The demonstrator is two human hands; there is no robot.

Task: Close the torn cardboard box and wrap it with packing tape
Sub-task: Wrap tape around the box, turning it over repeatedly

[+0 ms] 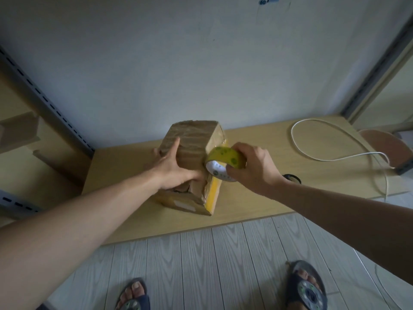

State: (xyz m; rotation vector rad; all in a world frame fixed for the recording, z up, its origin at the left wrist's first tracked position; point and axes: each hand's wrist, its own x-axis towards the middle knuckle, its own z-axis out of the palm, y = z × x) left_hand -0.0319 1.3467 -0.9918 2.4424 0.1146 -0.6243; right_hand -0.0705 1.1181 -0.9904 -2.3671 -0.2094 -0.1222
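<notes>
A torn brown cardboard box (pixel 192 139) stands on a low wooden table (pixel 263 198), its near face ragged with a hole. My left hand (pixel 172 166) lies flat across the box's top and left side, pressing on it. My right hand (pixel 252 166) grips a roll of yellowish packing tape (pixel 225 159) held against the box's right edge. A yellow strip of tape (pixel 213 193) runs down the box's right side to its near bottom corner.
A white cable (pixel 330 144) loops over the table's right part. A small dark object (pixel 292 177) lies just behind my right wrist. Metal shelf posts (pixel 44 97) rise at left and right. Pale plank floor and my sandalled feet (pixel 306 287) lie below.
</notes>
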